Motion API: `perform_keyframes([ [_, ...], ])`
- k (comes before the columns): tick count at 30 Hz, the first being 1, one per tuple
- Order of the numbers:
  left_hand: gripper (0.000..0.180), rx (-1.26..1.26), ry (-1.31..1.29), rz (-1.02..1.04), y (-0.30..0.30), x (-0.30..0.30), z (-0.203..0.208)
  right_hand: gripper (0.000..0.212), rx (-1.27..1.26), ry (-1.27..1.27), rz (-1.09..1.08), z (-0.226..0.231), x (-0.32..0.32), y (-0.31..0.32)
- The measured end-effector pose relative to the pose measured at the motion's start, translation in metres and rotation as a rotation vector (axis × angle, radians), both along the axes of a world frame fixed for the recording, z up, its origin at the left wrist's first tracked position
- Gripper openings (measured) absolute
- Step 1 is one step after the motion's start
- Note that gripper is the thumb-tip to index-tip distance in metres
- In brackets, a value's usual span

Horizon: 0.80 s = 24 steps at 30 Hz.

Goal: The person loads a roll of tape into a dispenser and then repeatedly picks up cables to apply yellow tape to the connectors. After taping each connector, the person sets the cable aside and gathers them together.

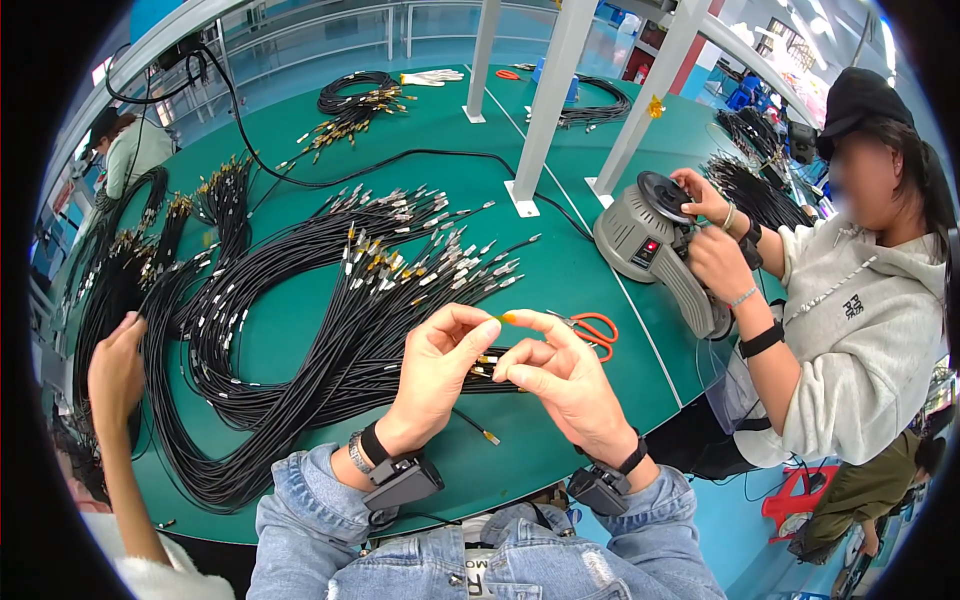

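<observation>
My left hand is raised over the near part of the table, its thumb and forefinger pinched at a tiny yellow piece, too small to name. Opposite it, my right hand has its forefinger stretched to the same piece. Its thumb and other fingers are curled together; whatever they hold, if anything, is hidden. Black cables with metal and yellow ends run beneath both hands. One cable end pokes out toward me. Just beyond my right hand lies a tool with orange handles.
Large black cable bundles cover the green table's left side. Grey posts rise from it. At right, a co-worker handles a grey machine. Another person's hand touches cables at left. A red stool stands beyond.
</observation>
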State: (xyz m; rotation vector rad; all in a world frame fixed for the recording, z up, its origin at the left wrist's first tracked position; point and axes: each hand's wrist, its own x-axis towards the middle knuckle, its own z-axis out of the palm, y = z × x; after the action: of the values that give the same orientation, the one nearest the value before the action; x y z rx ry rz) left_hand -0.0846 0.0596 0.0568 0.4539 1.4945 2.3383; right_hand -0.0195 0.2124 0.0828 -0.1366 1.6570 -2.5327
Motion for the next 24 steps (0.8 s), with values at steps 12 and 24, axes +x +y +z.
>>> perform_keyframes([
  [12,0.009,-0.503,0.693,0.131,-0.010,-0.009,0.003,0.043,0.342,0.149,-0.305,-0.016,0.005,0.014],
  [24,0.015,-0.838,1.114,0.037,-0.008,-0.002,0.022,0.020,0.983,0.338,-0.272,-0.021,0.002,0.024],
])
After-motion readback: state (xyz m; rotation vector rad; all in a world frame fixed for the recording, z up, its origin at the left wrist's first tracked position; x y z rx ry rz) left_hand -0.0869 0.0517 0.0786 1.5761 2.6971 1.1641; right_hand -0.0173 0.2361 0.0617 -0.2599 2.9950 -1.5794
